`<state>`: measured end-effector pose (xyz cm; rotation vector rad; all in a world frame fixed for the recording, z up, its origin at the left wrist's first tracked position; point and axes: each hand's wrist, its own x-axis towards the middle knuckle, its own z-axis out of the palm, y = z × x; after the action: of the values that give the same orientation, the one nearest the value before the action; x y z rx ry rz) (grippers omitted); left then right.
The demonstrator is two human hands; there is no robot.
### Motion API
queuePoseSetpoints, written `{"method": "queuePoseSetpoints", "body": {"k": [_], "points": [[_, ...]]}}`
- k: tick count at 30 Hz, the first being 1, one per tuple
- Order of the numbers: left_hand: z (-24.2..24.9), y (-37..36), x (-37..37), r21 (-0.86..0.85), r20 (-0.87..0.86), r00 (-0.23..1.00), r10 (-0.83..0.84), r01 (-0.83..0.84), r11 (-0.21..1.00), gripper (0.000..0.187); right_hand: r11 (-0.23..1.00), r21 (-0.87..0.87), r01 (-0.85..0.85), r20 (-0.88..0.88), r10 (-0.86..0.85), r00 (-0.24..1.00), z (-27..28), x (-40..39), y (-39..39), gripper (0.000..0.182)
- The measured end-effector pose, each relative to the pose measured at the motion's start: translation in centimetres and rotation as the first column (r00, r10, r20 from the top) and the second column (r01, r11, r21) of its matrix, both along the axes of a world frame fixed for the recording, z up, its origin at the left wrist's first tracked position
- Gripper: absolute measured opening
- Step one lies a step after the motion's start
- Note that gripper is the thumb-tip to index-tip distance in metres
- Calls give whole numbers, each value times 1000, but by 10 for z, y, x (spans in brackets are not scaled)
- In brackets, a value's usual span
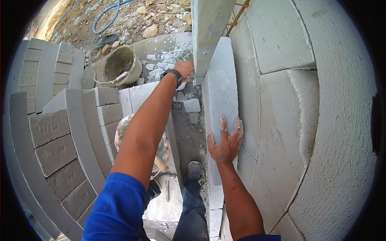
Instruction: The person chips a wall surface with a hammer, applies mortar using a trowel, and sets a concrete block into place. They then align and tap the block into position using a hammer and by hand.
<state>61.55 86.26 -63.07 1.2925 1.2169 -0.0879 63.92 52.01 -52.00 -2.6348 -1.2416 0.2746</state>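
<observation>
My right hand (226,142) lies spread on a long light-grey concrete block (223,88), with wet mortar smeared on its fingers. This block stands along the foot of the block wall (277,112), its far end beside an upright post (209,32). My left hand (185,70), with a dark watch (172,74) at the wrist, reaches forward to the left side of the post near its lower end. Its fingers are partly hidden there, so their grip cannot be made out. Broken pale block pieces (191,105) lie just below this hand.
Stacked blocks (60,154) fill the left side. A mortar-coated bucket (122,66) stands ahead of them. Partly behind my left arm is another container with a wooden handle (161,164). My shoe (195,170) is in the narrow gap. A blue hose (108,24) lies on rubble.
</observation>
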Motion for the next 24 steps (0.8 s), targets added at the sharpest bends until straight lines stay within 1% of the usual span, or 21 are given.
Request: {"method": "queuePoseSetpoints", "body": {"k": [2, 3, 4, 5, 6, 7, 9, 10, 12, 14, 16, 18, 20, 23, 24], "points": [[9, -6, 7, -112, -24, 979, 205, -206, 972, 27, 1000, 1, 1, -3, -1, 1000, -1, -1, -1, 78], [3, -6, 7, -113, -32, 975, 218, -220, 969, 26, 1000, 7, 0, -4, 0, 1000, -1, -1, -1, 78], [-23, 0, 4, -71, 1, 989, 147, -147, 987, 26, 1000, 14, -1, -5, 1, 1000, -1, 0, -1, 77], [-57, 10, 0, 17, 44, 999, 20, -21, 1000, 26, 1000, 15, -2, -5, 3, 1000, -1, 0, 0, 77], [-127, 35, -3, 285, 105, 954, -279, 240, 928, 27, 1000, 16, -4, -4, 4, 1000, 0, 0, 0, 76], [-178, 46, -10, 495, 120, 874, -472, 359, 791, 27, 1000, 15, -4, -5, 5, 1000, 0, 0, 0, 76], [-179, 47, -14, 448, 269, 876, -401, 255, 857, 30, 1000, 23, -2, -10, 2, 1000, 0, 0, 0, 75], [-167, 45, -17, 471, 309, 848, -432, 258, 844, 32, 1000, 26, -1, -12, 1, 1000, -1, 1, 0, 75], [-145, 40, -17, 430, 377, 838, -395, 219, 876, 35, 1000, 19, 2, -8, -2, 1000, -1, 1, 1, 75], [-121, 31, -13, 269, 410, 878, -247, 142, 953, 35, 1000, 10, 0, -13, 0, 1000, -1, 0, 0, 76], [-89, 24, -9, 53, 387, 919, -81, 66, 996, 36, 1000, 2, 1, -22, -1, 1000, -1, 1, 0, 76], [-83, 26, -7, 189, 372, 901, -221, 160, 969, 35, 1000, 12, -1, -10, 2, 1000, 2, 2, 1, 79], [-76, 26, -6, 206, 326, 912, -248, 187, 961, 35, 1000, 18, -3, -9, 3, 1000, 2, 0, 1, 81], [-30, 18, -3, 161, 223, 952, -207, 173, 972, 36, 1000, 28, -7, -6, 8, 1000, 1, 1, 2, 80], [-31, 18, -2, 178, 210, 953, -220, 184, 967, 36, 1000, 25, -6, -7, 6, 1000, 0, 1, 1, 78]]}}
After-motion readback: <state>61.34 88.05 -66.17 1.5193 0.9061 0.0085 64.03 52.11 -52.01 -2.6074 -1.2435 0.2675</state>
